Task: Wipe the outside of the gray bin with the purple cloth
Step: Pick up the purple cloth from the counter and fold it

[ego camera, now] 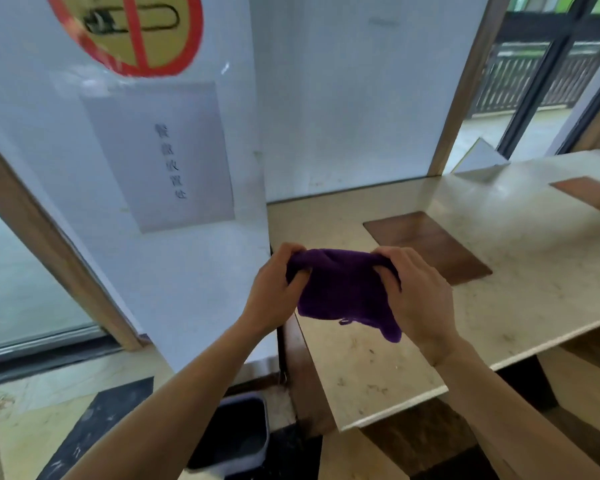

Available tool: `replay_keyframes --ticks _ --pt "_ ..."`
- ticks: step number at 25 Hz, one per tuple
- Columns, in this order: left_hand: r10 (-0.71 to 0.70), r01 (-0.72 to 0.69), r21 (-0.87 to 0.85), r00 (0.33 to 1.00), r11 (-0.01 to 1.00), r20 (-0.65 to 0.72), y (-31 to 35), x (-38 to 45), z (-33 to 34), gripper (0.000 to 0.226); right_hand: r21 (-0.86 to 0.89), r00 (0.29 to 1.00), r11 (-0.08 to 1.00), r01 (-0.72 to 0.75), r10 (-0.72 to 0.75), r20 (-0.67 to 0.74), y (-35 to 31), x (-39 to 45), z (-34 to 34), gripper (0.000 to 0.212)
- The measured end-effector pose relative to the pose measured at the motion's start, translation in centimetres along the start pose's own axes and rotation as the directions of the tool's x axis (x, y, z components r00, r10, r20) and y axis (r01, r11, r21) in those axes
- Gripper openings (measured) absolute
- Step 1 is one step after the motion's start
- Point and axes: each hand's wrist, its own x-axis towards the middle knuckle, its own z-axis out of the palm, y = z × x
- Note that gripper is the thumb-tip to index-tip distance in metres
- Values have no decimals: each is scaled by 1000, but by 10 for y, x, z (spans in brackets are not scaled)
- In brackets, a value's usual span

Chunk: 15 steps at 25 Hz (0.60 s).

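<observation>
The purple cloth (343,289) is bunched between both hands above the marble counter. My left hand (274,289) grips its left end and my right hand (418,296) grips its right end, with a loose corner hanging down. The gray bin (262,441) stands on the floor below, at the foot of the white wall, partly hidden behind my left forearm; its inside looks dark.
The beige marble counter (499,271) with brown inlaid squares stretches to the right. A white wall panel (194,271) with a paper notice and a no-smoking sign stands at the left. Glass doors lie at the far right. The floor has dark and light tiles.
</observation>
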Motion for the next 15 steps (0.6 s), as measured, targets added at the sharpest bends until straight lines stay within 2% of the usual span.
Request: replay_keyframes --ticks 7,15 --pt "130 -133 -23 987 991 -90 6 -13 -46 17 10 996 999 42 -41 -80 -47 3 -5 21" --pt "69 -71 -11 989 997 -132 -11 -54 -83 25 -99 996 995 9 -18 -86 -85 -23 15 13"
